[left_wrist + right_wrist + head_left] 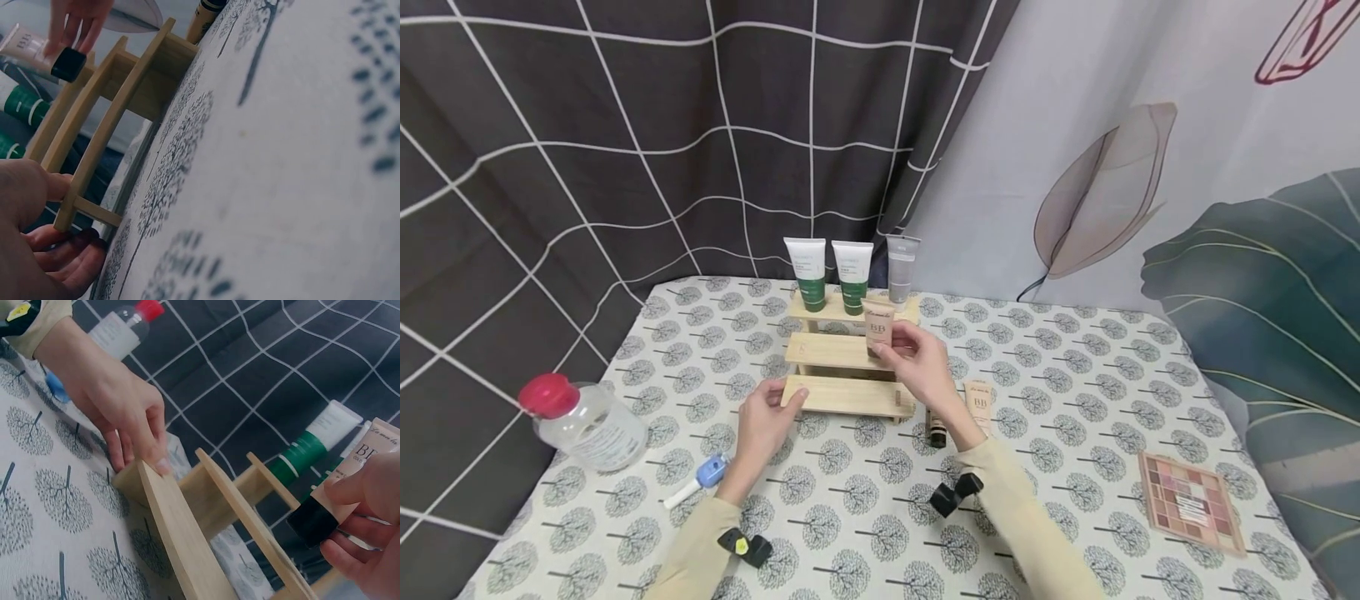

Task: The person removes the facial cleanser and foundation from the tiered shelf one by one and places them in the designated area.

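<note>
The left grip (763,421) holds a pale wooden three-tier rack (831,396) while the right grip (925,364) pinches a beige black-capped tube (878,321), seemingly mid-placement, needing upright lowering just below.

— See any pattern on the tablecloth (865,471)?
— Grey trees over white. On the curtain (677,92), white grid over charcoal.
— And on the gripped BB tube (877,320)?
— Beige, with black on the cap (312,524).
</note>
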Demonstrator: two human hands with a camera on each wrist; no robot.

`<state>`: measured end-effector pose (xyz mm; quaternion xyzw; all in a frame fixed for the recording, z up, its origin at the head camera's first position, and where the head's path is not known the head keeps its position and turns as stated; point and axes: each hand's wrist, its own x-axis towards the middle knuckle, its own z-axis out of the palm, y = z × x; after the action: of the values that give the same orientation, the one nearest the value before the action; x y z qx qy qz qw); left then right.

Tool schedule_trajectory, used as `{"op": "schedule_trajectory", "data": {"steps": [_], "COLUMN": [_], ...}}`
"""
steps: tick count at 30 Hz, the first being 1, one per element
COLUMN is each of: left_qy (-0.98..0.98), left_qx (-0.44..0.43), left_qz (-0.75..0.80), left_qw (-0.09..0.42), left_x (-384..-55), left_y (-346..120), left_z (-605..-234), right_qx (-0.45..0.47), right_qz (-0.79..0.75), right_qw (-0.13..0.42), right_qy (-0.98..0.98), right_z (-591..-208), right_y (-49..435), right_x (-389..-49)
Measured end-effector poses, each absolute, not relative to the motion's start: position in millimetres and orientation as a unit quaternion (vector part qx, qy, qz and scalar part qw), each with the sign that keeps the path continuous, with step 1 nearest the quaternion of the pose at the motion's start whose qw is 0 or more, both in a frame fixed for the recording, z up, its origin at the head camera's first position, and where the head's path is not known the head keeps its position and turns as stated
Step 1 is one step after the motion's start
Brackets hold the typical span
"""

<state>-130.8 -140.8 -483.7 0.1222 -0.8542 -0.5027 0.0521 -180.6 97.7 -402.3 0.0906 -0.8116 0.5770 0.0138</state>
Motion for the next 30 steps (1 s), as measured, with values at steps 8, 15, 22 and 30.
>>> {"op": "schedule_trajectory", "data": {"steps": [8, 15, 22, 30], "left_qy": [-0.856, -0.857, -0.853, -0.853], "left_qx": [0.122, 0.123, 0.127, 0.130], "left_qz": [-0.499, -0.497, -0.502, -0.503], "left_qw": [0.054, 0.058, 0.058, 0.055], "left_x": [-129.7, -130.3, -130.2, -130.6], "left_y": [-139.9, -139.3, -139.3, -138.8], "left_z": [-483.2, -484.0, -484.7, -485.6], "right_qx": [0.071, 0.061, 0.053, 0.054], "right_qz": [0.566, 0.555, 0.541, 0.541], "right_qw": [0.021, 0.024, 0.034, 0.048], "right_qy": [-0.821, -0.829, -0.838, -0.838], "right_z": [-399.3, -399.0, -399.3, -394.4], "right_y": [121.3, 141.8, 161.4, 182.8], "right_x": [-172.4, -167.5, -161.1, -145.4]}}
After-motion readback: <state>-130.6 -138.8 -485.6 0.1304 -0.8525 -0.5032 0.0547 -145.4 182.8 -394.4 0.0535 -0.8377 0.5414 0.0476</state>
